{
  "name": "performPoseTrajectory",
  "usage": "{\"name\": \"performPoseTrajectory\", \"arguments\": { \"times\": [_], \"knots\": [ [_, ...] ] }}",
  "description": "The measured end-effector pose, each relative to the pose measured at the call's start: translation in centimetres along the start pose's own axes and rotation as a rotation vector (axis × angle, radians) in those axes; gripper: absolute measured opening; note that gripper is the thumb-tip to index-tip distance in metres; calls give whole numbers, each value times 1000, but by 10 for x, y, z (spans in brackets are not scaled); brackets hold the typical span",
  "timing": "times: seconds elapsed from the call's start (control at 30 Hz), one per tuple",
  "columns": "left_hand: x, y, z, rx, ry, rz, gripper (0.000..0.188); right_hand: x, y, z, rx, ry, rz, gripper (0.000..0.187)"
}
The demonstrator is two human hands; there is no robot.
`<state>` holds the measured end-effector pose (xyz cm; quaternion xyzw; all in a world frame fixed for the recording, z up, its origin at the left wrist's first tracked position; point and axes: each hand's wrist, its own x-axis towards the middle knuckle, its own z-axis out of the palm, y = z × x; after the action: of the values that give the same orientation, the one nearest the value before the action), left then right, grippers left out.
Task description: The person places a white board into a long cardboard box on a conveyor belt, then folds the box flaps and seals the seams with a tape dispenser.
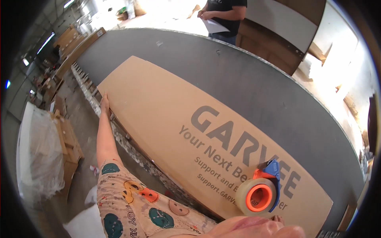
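A long, flat brown cardboard box [158, 95] with dark printing lies slantwise on a grey-topped work table. At its far left end my left hand [105, 104] grips the edge, the arm stretched out. On the box's near right part rests a tape dispenser [250, 198] with an orange hub, a blue frame and a roll of clear tape. Just beyond the lower edge of the view, only a few fingertips of my right hand [278, 219] show on the box near the dispenser. The rest of that hand is hidden.
The grey table [190, 51] extends behind the box. Across it stands a person [226, 16] in a dark shirt holding white paper. A plastic-wrapped stack [41, 154] and wooden pieces [69, 139] stand on the floor at left. Brown panels [274, 43] lean behind the table.
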<state>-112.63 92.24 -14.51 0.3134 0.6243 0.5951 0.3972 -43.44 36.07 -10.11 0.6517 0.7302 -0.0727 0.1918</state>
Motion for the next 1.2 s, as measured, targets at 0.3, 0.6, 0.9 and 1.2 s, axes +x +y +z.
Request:
{"name": "performPoseTrajectory", "arguments": {
  "times": [0.3, 0.6, 0.9, 1.2],
  "knots": [
    [-255, -36, -65, 227, 159, 67, 50, 92, 250, 35, 276, 1098, 385, 26],
    [-496, 29, -40, 674, -379, -82, 30, 222, 359, -92, 1223, 768, 461, 62],
    [-255, 28, 25, 1516, -430, 661, 78, 215, 174, -142, 752, 635, 702, 48],
    [-202, -48, 98, 239, -743, 106, 45, 190, -138, -131, 301, 1062, 856, 65]
  ]
}}
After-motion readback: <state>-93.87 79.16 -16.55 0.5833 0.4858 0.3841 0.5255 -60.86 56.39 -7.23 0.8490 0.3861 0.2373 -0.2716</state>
